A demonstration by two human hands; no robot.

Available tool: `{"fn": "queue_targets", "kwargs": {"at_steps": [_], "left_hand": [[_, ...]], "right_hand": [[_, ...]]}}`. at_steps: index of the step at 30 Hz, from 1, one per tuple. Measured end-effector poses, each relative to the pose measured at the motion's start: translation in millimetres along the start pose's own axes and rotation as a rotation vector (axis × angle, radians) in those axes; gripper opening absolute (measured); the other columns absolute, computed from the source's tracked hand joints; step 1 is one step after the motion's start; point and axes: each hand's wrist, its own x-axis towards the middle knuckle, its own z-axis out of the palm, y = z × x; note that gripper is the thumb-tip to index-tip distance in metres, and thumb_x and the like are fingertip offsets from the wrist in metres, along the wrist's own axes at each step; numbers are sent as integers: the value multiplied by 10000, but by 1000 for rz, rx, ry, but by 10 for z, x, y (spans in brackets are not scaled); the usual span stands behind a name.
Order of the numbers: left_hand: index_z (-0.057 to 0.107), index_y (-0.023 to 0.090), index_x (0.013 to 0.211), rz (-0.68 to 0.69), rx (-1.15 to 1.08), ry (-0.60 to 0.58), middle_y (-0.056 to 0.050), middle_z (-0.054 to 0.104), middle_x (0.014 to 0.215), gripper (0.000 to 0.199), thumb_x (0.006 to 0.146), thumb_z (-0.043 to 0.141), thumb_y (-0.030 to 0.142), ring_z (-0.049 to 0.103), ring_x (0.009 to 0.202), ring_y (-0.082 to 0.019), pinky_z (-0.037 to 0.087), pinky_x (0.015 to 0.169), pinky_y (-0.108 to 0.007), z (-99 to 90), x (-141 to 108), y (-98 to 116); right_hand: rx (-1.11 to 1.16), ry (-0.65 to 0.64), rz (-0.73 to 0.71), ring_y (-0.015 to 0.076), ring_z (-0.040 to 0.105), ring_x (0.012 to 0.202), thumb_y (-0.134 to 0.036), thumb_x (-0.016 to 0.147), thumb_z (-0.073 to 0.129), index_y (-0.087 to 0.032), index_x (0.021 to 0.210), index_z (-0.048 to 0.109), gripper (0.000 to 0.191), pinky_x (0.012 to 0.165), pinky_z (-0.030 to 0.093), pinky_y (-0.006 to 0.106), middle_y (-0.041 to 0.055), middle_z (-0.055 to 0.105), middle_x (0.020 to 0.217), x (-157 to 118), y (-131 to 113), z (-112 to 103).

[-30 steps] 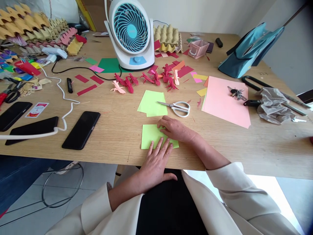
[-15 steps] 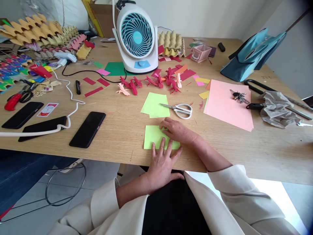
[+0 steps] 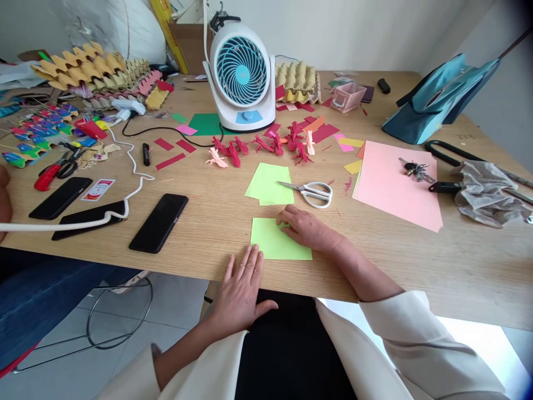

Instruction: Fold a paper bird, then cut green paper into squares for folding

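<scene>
A light green paper rectangle (image 3: 270, 239) lies flat near the table's front edge. My left hand (image 3: 241, 289) is open, its fingers stretched out and their tips at the paper's lower left corner. Across the paper's upper right part rests my right hand (image 3: 307, 229), fingers curled down and holding the sheet. Beyond it are more light green paper pieces (image 3: 266, 180), with white-handled scissors (image 3: 316, 194) lying closed, blade tips over them. Folded red paper figures (image 3: 277, 143) and a pale pink one (image 3: 217, 158) stand farther back.
A white fan (image 3: 244, 72) stands at the back. Pink paper sheets (image 3: 395, 189) with keys (image 3: 417, 170) lie right, near a blue bag (image 3: 433, 105). On the left are a black phone (image 3: 159, 223), a white cable (image 3: 120, 194) and red-handled scissors (image 3: 48, 176). Another person's arm (image 3: 4, 200) shows.
My left hand has slid left across the paper, from its lower middle to its lower left corner. My right hand stays on the paper. The view has shifted slightly.
</scene>
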Motion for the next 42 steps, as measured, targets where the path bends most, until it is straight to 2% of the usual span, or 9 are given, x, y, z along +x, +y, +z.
{"fn": "queue_targets", "kwargs": {"at_steps": [3, 7, 11, 18, 27, 33, 36, 39, 42], "left_hand": [[267, 65, 1517, -18, 45, 20, -210, 344, 1545, 905, 889, 332, 715, 275, 1445, -354, 157, 1163, -541, -8, -118, -102], [420, 75, 1438, 7, 22, 81, -189, 459, 1480, 770, 916, 393, 641, 392, 1373, -350, 326, 1094, -491, -62, -102, -179], [563, 136, 1283, -34, -118, 99, -156, 594, 1327, 452, 967, 441, 435, 552, 1203, -295, 469, 979, -447, -147, 18, -253], [560, 166, 1131, -10, -275, 59, -139, 485, 1427, 249, 910, 569, 281, 399, 1369, -298, 416, 1105, -500, -184, 241, -353], [591, 176, 1168, 202, -184, 99, -107, 627, 1242, 239, 961, 471, 187, 552, 1241, -245, 501, 1047, -420, -270, 393, -551], [618, 163, 1136, 294, -151, 167, -104, 655, 1204, 253, 950, 452, 117, 610, 1161, -221, 515, 1023, -375, -231, 373, -611], [634, 162, 1127, 340, -125, 242, -93, 692, 1142, 277, 932, 456, 76, 644, 1097, -217, 550, 943, -351, -212, 385, -655], [652, 165, 1094, 335, -157, 296, -84, 715, 1092, 256, 915, 489, 80, 651, 1075, -225, 549, 917, -363, -342, 481, -658], [667, 194, 1019, 242, -390, 336, -52, 729, 1014, 206, 916, 511, 108, 660, 1025, -191, 533, 930, -359, -622, 674, -642]], "right_hand": [[6, 8, 4, 189, 563, 915, -96, 886, 523, -173, 1005, 573, 151, 823, 449, 300, 76, 559, 998, 1, -11, 0], [28, 3, 25, 186, 578, 875, -92, 861, 562, -164, 1020, 587, 176, 803, 484, 317, 86, 564, 1021, -23, -73, -27], [11, 16, -58, 241, 572, 962, -327, 831, 700, -172, 1122, 605, 342, 861, 501, 396, 107, 565, 1047, -83, -184, -60], [-126, -83, -81, 305, 521, 1069, -532, 712, 771, -204, 1244, 585, 653, 919, 475, 486, 130, 546, 1182, -175, -374, -92], [-217, -105, -125, 295, 545, 1076, -298, 860, 641, -164, 1221, 561, 393, 891, 488, 447, 155, 578, 1172, -206, -476, -138], [-219, -104, -144, 306, 559, 1058, -477, 839, 672, -163, 1259, 541, 540, 877, 486, 443, 155, 592, 1154, -210, -506, -129], [-254, -98, -136, 294, 572, 1024, -405, 867, 654, -158, 1208, 566, 430, 841, 482, 416, 153, 611, 1121, -194, -518, -118], [-208, -56, -137, 230, 601, 903, -223, 942, 519, -162, 1072, 610, 170, 785, 466, 352, 118, 652, 1003, -187, -507, -114], [-42, 102, -103, 198, 606, 813, -199, 971, 448, -174, 977, 628, 182, 745, 449, 322, 90, 669, 905, -194, -485, -134]]}}
